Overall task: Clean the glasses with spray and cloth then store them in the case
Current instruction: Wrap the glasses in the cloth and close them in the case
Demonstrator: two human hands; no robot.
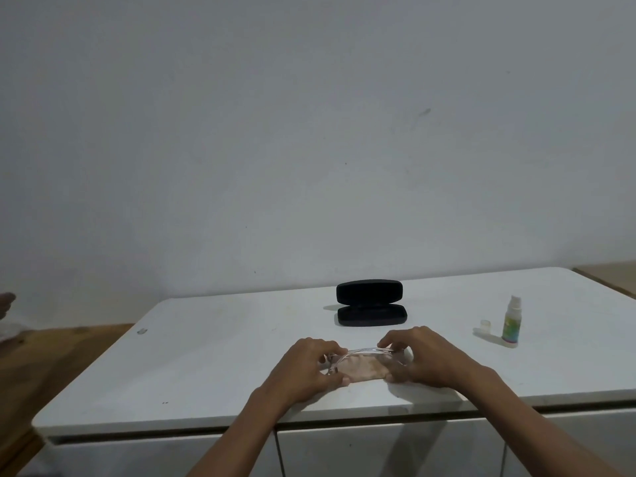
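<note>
Clear-framed glasses (364,351) are held low over the white cabinet top (223,356), near its front edge. My left hand (309,366) grips their left end and my right hand (423,359) grips their right end. Under the glasses, between my hands, lies a pale pinkish cloth (364,368). The black glasses case (371,302) stands open behind them, its lid upright. A small spray bottle (511,321) stands upright at the right, with its clear cap (485,326) off and beside it on the left.
The cabinet top ends at a wall behind. Wooden floor (51,356) shows to the left, with part of another person's hand or foot (7,301) at the far left edge. A small speck (141,331) lies on the left of the top.
</note>
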